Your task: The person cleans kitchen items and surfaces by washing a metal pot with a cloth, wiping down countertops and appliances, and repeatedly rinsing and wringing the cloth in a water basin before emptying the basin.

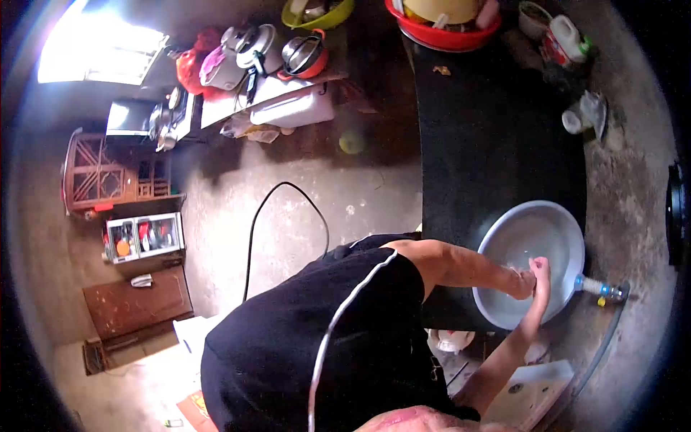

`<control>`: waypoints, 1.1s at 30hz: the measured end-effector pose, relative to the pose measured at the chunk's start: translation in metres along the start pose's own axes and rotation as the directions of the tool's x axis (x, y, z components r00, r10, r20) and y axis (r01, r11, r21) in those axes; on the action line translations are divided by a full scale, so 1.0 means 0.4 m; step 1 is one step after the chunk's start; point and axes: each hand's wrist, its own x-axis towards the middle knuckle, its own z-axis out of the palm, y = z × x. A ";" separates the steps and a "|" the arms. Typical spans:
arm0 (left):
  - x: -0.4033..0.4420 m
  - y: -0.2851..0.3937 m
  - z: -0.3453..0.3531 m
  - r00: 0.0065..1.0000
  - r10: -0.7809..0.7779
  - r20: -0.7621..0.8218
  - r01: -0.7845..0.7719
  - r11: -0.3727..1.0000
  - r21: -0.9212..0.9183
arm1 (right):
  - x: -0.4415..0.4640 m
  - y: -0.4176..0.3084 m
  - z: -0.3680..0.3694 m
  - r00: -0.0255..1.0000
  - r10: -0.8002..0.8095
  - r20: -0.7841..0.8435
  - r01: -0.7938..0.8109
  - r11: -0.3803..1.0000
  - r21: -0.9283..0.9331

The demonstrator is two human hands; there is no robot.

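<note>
Left hand (521, 284) and right hand (540, 269) meet over the pale basin (512, 225); we see both curled, cannot tell whether either holds anything

Lge round red plastic basin (439, 40) on the flat black tabletop (497, 144), small brownish scrap (441, 70) nr it. White plastic bottle w/ green cap (566, 36) close by; white cup-like container (571, 122) touching or v. nr a crumpled translucent bag (594, 109). Across the rm: round orange-red pot (312, 68), yellow-green plastic bowl (324, 21), brown lattice-front wooden cabinet (101, 173), white-framed cabinet (145, 239) nxt to it. Thin blk hose or cable (251, 237) looped on pale concrete floor (216, 173).
</note>
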 end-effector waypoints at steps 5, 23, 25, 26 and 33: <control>0.060 0.004 -0.036 0.931 -0.159 0.328 0.264 0.915 -0.305 | -0.188 -0.214 0.031 0.960 -0.260 0.104 0.086 0.627 0.774; 0.014 -0.046 0.059 0.970 0.238 -0.042 -0.241 0.941 -0.238 | -0.254 -0.276 0.039 0.861 0.008 -0.509 0.281 0.827 0.487; 0.020 -0.053 0.056 0.929 0.335 -0.156 -0.307 0.935 0.180 | -0.250 -0.298 0.035 0.907 0.140 -0.397 0.154 0.766 0.624; 0.023 -0.060 0.050 0.894 0.409 -0.186 -0.316 0.867 0.384 | -0.236 -0.289 0.033 0.916 0.143 -0.374 0.156 0.733 0.662; -0.097 -0.007 0.064 0.800 0.474 -0.367 0.175 0.401 0.899 | -0.167 -0.139 0.064 0.864 0.115 -0.490 0.332 0.600 0.728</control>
